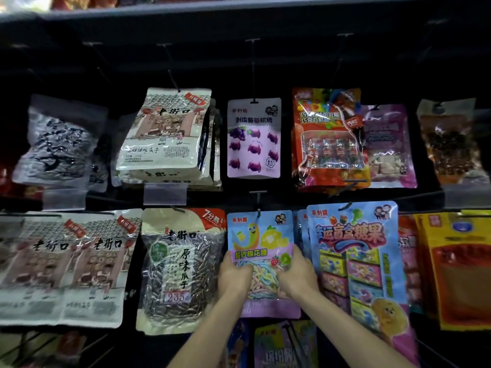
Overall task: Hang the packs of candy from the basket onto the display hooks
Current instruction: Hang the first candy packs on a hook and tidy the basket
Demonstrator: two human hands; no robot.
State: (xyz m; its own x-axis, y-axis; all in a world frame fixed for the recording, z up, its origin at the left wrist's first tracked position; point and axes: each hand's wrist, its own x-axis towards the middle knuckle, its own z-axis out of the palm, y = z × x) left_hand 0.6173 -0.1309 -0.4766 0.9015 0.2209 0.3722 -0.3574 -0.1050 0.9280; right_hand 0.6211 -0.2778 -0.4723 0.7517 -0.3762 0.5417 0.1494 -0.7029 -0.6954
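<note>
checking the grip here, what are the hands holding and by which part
The blue candy pack: left hand grips its left edge, right hand its right edge.

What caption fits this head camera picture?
Left hand and right hand grip a blue candy pack at a display hook.

Sunflower seed bags (183, 269), clear price holder (164, 193), dark upper shelf (239, 15)

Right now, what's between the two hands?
Head view: the blue candy pack, its clear window of pastel strips; left hand and right hand grip its sides.
</note>
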